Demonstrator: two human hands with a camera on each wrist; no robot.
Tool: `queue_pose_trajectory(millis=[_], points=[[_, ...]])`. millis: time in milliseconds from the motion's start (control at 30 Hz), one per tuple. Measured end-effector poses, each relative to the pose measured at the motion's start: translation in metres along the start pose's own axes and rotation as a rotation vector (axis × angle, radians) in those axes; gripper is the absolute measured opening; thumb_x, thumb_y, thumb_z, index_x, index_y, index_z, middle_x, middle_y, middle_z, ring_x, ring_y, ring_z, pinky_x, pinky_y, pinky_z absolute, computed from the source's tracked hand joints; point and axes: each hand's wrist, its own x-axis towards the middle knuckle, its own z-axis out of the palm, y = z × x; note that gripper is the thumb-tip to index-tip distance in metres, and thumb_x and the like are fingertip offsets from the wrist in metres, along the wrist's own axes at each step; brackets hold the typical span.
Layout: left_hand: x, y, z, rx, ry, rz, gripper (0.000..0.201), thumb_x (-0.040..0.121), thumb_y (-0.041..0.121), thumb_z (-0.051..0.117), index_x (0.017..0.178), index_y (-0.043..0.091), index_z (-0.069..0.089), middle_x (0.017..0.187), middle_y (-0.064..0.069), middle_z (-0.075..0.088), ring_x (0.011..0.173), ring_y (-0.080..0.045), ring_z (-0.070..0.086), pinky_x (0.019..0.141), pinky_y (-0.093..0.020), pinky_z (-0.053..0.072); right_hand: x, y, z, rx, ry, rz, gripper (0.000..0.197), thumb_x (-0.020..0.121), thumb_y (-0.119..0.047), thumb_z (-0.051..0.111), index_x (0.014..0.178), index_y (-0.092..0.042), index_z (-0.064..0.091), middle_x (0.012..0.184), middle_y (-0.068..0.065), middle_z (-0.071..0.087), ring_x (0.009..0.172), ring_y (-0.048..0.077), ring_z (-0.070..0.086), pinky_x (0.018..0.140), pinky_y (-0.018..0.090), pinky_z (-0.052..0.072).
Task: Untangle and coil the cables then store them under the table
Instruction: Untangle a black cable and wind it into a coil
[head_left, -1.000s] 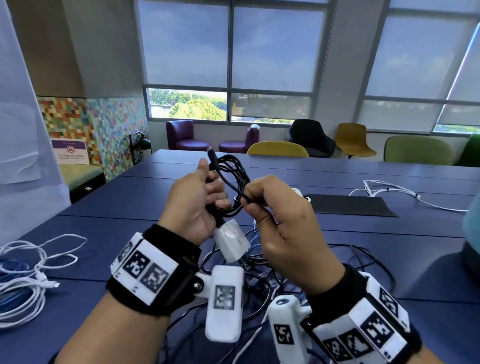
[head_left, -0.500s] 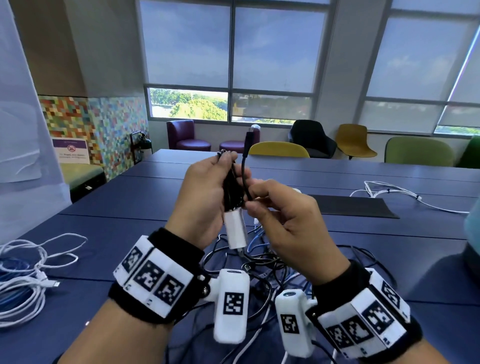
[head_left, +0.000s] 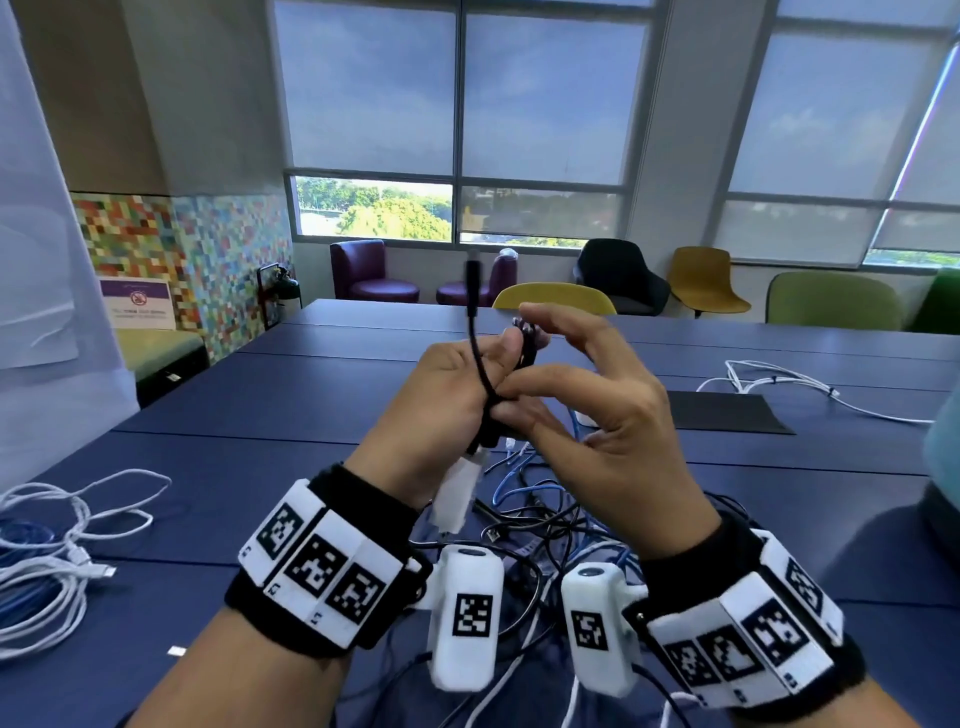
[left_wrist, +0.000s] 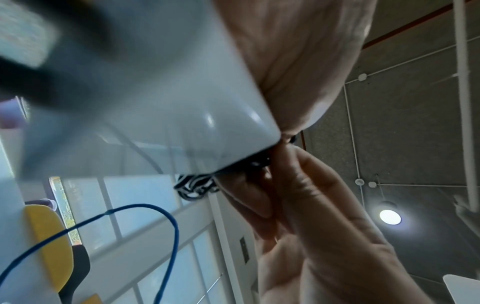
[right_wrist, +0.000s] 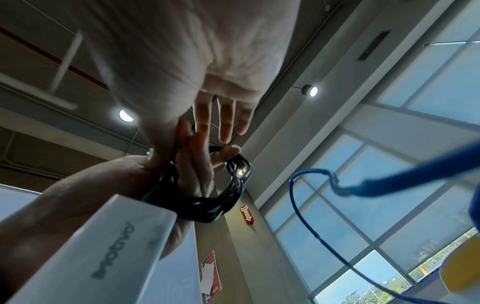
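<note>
Off to my far left a loose heap of white cables lies on the blue table, thin, limp stuff that I judge will slump out of any loop the moment it is let go. In front of me my left hand is curled round the black cable, which I have wound into a small coil; the right wrist view shows those turns bunched round my left fingers. The free end with its plug stands up stiffly above my thumb, so the wire seems springy enough to want to unwind, and I would keep my grip across all the turns where they cross, not on a single strand. Below my left palm hangs the white adapter, the one rigid, heavier piece; I reckon it will drag the coil down, so I would support the block along with the bundle. My right hand is just beside the coil, fingers spread and relaxed, thumb near the tail; whether it touches the wire I cannot tell. Under both wrists the tangle of black and blue cables rests on the table, soft and snag-prone. Far right lies another white cable.
</note>
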Motion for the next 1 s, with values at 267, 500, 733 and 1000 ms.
queue_pose_trajectory(millis=[267, 500, 733, 1000], points=[[-0.002, -0.002, 0.001, 0.182, -0.038, -0.095, 0.049, 0.102, 0.024, 0.036, 0.056, 0.019, 0.053, 0.039, -0.002, 0.038, 0.035, -0.016, 0.035, 0.041, -0.020, 0.024, 0.001, -0.006, -0.004, 0.203, -0.042, 0.159, 0.023, 0.077, -0.010, 0.081, 0.090, -0.017, 0.062, 0.101, -0.001, 0.061, 0.099, 0.016, 0.061, 0.078, 0.042, 0.056], [0.001, -0.001, 0.008, 0.054, 0.019, -0.195, 0.052, 0.103, 0.047, 0.030, 0.086, 0.007, 0.058, 0.038, 0.005, 0.042, 0.045, -0.020, 0.045, 0.042, -0.018, 0.038, 0.003, -0.011, -0.002, 0.415, -0.024, 0.360, 0.021, 0.086, -0.006, 0.072, 0.087, -0.010, 0.052, 0.081, 0.006, 0.064, 0.054, 0.023, 0.067, 0.051, 0.032, 0.057], [0.003, -0.011, 0.010, 0.039, 0.079, -0.082, 0.027, 0.103, 0.023, 0.044, 0.084, 0.009, 0.058, 0.047, 0.000, 0.045, 0.045, -0.016, 0.048, 0.044, -0.020, 0.037, 0.002, -0.002, -0.003, 0.175, 0.031, 0.366, 0.024, 0.085, -0.015, 0.073, 0.103, -0.025, 0.060, 0.064, -0.007, 0.054, 0.058, 0.011, 0.054, 0.057, 0.026, 0.048], [0.008, -0.017, -0.002, 0.235, 0.173, -0.020, 0.040, 0.101, 0.029, 0.047, 0.088, -0.004, 0.067, 0.040, -0.005, 0.047, 0.052, -0.027, 0.062, 0.044, -0.018, 0.034, -0.001, 0.001, 0.006, -0.169, -0.055, 0.170, 0.052, 0.088, 0.004, 0.051, 0.139, -0.009, 0.049, 0.101, 0.002, 0.053, 0.080, 0.008, 0.046, 0.074, 0.006, 0.037]])
